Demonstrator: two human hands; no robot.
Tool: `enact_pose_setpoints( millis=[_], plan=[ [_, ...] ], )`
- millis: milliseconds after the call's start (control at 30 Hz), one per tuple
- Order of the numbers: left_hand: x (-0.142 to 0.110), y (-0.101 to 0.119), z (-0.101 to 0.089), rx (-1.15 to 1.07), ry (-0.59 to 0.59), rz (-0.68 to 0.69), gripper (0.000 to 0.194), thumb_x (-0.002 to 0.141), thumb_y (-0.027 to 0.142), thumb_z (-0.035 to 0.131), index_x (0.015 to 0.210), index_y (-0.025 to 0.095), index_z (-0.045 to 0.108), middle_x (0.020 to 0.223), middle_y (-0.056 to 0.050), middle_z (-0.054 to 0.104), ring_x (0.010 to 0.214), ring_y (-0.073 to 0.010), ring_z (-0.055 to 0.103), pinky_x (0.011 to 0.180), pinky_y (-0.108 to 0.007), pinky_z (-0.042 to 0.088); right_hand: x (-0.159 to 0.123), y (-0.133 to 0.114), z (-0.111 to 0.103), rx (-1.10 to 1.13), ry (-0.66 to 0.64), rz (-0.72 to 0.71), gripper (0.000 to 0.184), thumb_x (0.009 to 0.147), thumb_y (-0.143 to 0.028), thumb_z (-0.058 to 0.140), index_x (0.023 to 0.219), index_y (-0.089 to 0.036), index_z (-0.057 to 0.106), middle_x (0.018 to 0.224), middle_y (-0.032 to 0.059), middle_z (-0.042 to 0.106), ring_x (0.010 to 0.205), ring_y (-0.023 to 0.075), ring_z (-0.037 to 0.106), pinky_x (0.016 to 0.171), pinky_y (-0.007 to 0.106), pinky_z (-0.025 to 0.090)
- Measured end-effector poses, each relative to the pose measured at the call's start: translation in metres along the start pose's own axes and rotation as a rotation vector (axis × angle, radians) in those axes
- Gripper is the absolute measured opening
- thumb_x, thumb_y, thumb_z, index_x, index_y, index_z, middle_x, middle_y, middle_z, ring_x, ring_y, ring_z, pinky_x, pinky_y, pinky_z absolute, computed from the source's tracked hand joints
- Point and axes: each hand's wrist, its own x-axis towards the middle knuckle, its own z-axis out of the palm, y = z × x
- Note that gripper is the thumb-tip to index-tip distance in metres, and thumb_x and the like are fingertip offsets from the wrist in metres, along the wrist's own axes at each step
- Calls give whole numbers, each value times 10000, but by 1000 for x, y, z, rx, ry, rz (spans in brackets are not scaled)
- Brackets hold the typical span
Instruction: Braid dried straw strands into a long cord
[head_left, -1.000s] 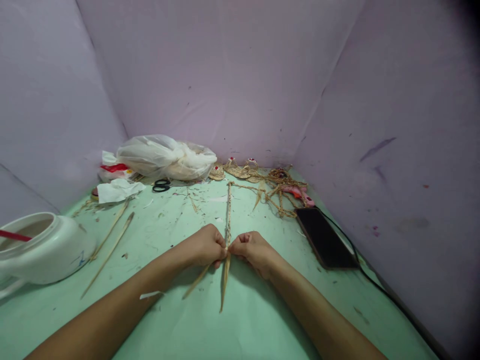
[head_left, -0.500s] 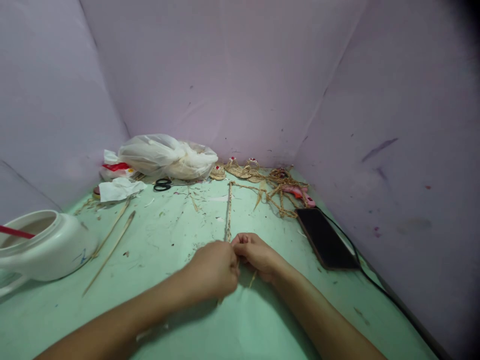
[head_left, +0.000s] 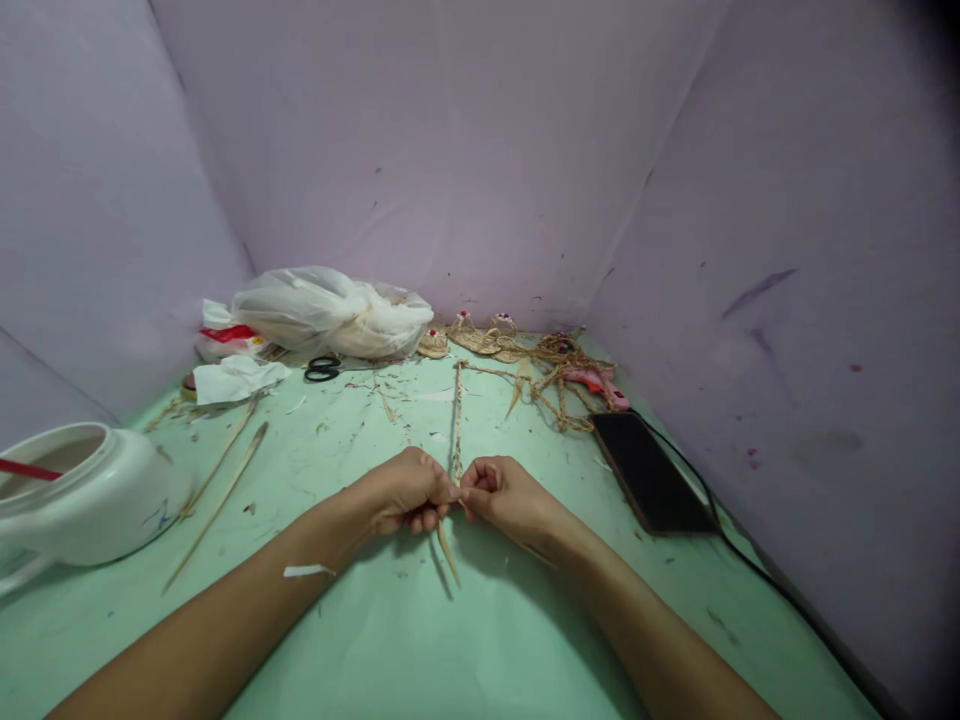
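Note:
A thin braid of dried straw-coloured fibre (head_left: 457,425) runs straight away from me along the green surface, then bends right at its far end. My left hand (head_left: 416,493) pinches the braid's near end, its thumb and fingers closed on it. Right beside it, fingertips touching, my right hand (head_left: 504,495) is closed in a pinch on the same end. A loose fibre strand (head_left: 448,556) sticks out below my left hand, pointing toward me. Another strand shows faintly under my right wrist. The exact grip of each finger on the strands is hidden.
A tangled braid pile (head_left: 566,380) lies far right, by a phone (head_left: 652,475) with a black cable. Scissors (head_left: 322,370), a plastic bag (head_left: 330,310) and small woven slippers (head_left: 480,342) sit along the back. A white pot (head_left: 90,495) and fibre strips (head_left: 217,505) are left.
My left hand swung across toward the right hand and then back left. The hanging strands shifted: one now points below my left hand, another lies under my right wrist.

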Motion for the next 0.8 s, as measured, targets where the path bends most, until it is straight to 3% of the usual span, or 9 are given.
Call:
enact_pose_setpoints(
  millis=[200, 333, 400, 467, 600, 667, 800],
  plan=[
    [1, -1, 2, 111, 41, 72, 64, 514, 137, 466, 463, 132, 506, 328, 44, 381, 255, -49, 272, 271, -180, 146, -7, -6, -12, -503, 34, -147, 119, 653, -178, 486, 685, -144, 596, 572, 6, 571, 502, 77, 420, 446, 183, 262],
    [5, -5, 9, 49, 57, 103, 72, 524, 159, 495, 459, 130, 509, 312, 49, 361, 255, -41, 236, 279, -185, 130, -17, -17, -34, -582, -63, -63, 159, 662, -235, 496, 628, -131, 612, 540, 11, 567, 472, 76, 405, 438, 189, 276],
    [5, -5, 10, 48, 60, 109, 78, 522, 156, 507, 450, 128, 509, 308, 52, 353, 259, -39, 233, 285, -184, 135, -22, -19, -52, -566, -174, 16, 165, 656, -241, 507, 597, -127, 610, 522, 15, 571, 445, 74, 400, 425, 191, 284],
    [2, -3, 11, 48, 70, 113, 111, 516, 133, 499, 408, 131, 473, 305, 50, 345, 264, -35, 231, 292, -183, 141, -25, -15, -72, -544, -193, 93, 160, 646, -248, 519, 597, -127, 610, 516, 19, 575, 426, 77, 412, 418, 195, 298],
    [-5, 2, 12, 63, 98, 89, 156, 502, 88, 465, 365, 143, 413, 282, 49, 307, 278, -41, 230, 309, -188, 141, -22, -14, -96, -467, 207, 107, 142, 652, -255, 517, 624, -126, 571, 574, 43, 596, 463, 91, 476, 457, 200, 363],
    [-6, 2, 13, 72, 118, 76, 146, 491, 77, 465, 373, 146, 413, 279, 49, 301, 289, -50, 242, 317, -192, 144, -16, -27, -91, -426, 295, 67, 147, 668, -266, 508, 641, -130, 557, 601, 47, 606, 462, 88, 486, 464, 200, 380],
    [-1, -1, 14, 93, 151, 65, 144, 488, 79, 499, 392, 149, 418, 302, 45, 325, 315, -62, 282, 339, -202, 191, 8, -77, -43, -522, 165, -76, 141, 668, -258, 514, 665, -138, 588, 619, 45, 629, 470, 94, 510, 441, 189, 371]
  ],
)
